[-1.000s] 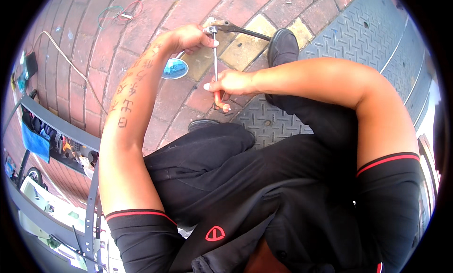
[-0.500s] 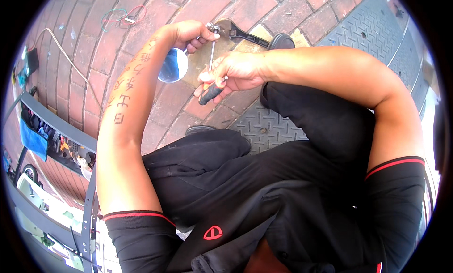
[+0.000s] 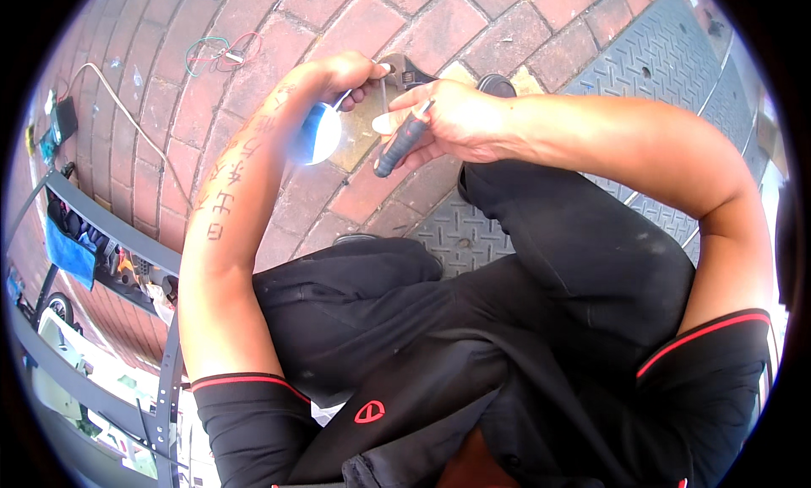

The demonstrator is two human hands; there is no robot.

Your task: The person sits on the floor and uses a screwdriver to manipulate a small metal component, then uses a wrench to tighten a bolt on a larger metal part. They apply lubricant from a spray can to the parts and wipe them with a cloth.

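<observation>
Left hand [image 3: 351,74]: thumb and fingers pinched together, thumb by the wrench's head (exactly what it grips, I can't tell from here).
Right hand [image 3: 463,121]: curled around a dark handle [image 3: 402,144], a metal tip poking out above.
Rod [image 3: 383,95]: thin, between the two thumbs.
Mirror [image 3: 318,135]: round, beside the left forearm, its stem reaching the left fingers.
Wrench [image 3: 412,69]: black, running partly behind the right hand.
</observation>
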